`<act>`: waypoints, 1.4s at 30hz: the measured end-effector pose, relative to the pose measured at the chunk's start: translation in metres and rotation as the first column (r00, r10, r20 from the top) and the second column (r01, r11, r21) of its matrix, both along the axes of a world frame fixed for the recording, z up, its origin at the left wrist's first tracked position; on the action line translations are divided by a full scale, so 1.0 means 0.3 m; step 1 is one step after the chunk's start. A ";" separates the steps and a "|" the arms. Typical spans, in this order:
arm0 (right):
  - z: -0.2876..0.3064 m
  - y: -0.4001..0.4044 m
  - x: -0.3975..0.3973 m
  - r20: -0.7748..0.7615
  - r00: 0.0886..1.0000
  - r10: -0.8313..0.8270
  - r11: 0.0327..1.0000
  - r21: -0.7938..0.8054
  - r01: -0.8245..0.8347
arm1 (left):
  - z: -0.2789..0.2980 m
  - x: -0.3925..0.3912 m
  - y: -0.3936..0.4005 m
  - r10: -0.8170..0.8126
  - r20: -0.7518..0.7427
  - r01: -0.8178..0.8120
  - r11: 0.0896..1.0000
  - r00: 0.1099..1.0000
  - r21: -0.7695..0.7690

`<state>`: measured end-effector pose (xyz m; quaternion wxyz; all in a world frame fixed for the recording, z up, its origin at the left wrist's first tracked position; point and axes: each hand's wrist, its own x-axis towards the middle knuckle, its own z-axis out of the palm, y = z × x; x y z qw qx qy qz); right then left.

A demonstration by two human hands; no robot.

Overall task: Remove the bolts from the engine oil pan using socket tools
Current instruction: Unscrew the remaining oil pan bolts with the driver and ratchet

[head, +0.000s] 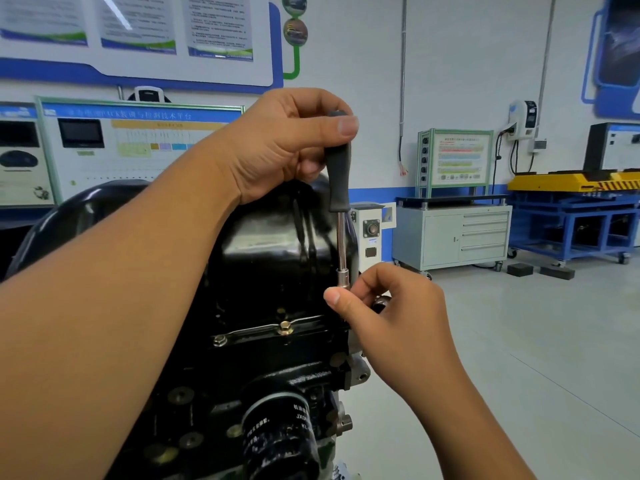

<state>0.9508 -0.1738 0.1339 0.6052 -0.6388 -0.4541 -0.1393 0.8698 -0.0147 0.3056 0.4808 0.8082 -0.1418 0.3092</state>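
Observation:
A glossy black oil pan (273,247) sits on top of the upturned engine. My left hand (277,147) grips the black handle of a socket driver (341,202), which stands upright at the pan's right flange. Its steel shaft ends in a socket just above my right hand (384,313), whose thumb and fingers pinch around the socket's lower end. What lies under the socket is hidden by those fingers. Two bolts sit in the near flange: a brass-coloured one (284,328) and a silver one (220,339).
A black oil filter (280,434) juts out low on the engine block. Behind stand a grey drawer cabinet (453,237) on wheels, a blue and yellow lift table (575,216) and training boards along the wall. Grey floor lies to the right.

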 end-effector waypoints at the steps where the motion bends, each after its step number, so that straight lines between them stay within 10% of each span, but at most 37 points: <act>1: 0.001 0.000 0.000 0.006 1.000 0.001 1.000 0.000 -0.001 | 0.002 -0.002 0.001 -0.001 -0.007 0.001 1.000 1.000 0.009; 42: -0.007 0.009 -0.006 0.020 1.000 -0.005 1.000 0.023 0.005 | -0.007 -0.010 -0.019 0.068 -0.008 -0.068 0.997 0.998 0.039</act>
